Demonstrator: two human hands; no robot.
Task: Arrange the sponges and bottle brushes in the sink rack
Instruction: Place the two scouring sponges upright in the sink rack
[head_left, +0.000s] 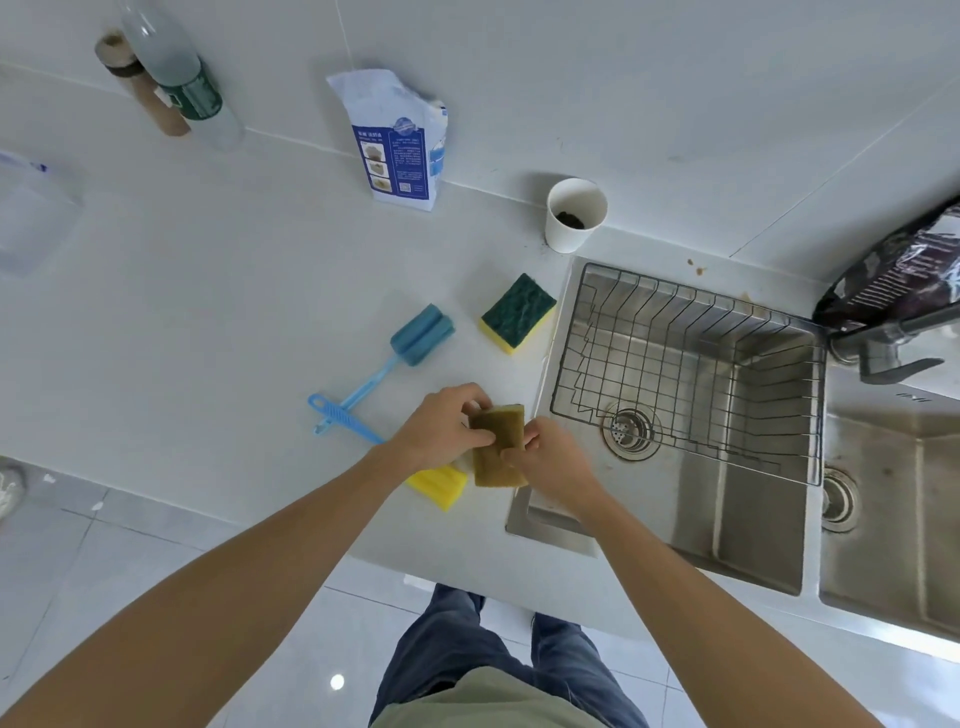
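Note:
An olive-brown sponge (496, 447) is held between my left hand (441, 428) and my right hand (558, 460), just above the counter at the sink's left edge. Under it lies a yellow sponge (440, 486), partly hidden by my left wrist. A green-and-yellow sponge (517, 313) rests on the counter beside the wire sink rack (691, 374), which holds nothing. A blue bottle brush (400, 356) lies to the left with its foam head pointing away from me. A second blue handle (343, 418) crosses it, its far end hidden under my left arm.
A white paper cup (574, 214) stands behind the sink. A blue-and-white carton (400, 143) and a clear bottle (179, 73) are at the back of the counter. A dark bag (898, 275) and the faucet (883, 348) sit at the right, beside a second basin (893, 519).

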